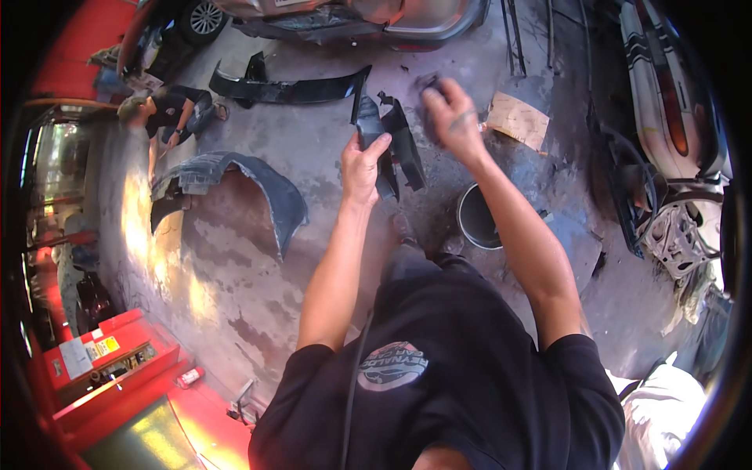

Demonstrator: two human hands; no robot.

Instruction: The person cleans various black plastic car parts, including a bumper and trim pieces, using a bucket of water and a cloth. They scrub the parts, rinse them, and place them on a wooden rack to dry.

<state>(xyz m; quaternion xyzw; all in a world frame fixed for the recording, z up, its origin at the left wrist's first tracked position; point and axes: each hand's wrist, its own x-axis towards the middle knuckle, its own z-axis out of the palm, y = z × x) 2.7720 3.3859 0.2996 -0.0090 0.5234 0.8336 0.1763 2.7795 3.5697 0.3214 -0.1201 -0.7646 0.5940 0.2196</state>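
Observation:
My left hand (360, 171) is closed around a narrow dark plastic car trim piece (370, 117), with the thumb lying along its face. Right beside that piece is a black bracket-like plastic part (404, 145); whether the two touch, I cannot tell. My right hand (454, 121) is raised to the right of the trim piece, fingers curled against a dark, soft-looking wad (427, 88), perhaps a cloth, blurred by motion. Below my right forearm stands a round bucket (462, 213), partly hidden by the arm.
A grey wheel arch liner (270, 176) and a long black bumper strip (298, 92) lie on the floor. Cardboard (517, 120) lies at right. Another person (168, 117) crouches far left. A car (352, 23) stands ahead; bumpers (666, 94) line the right, a red tool chest (117, 360) lower left.

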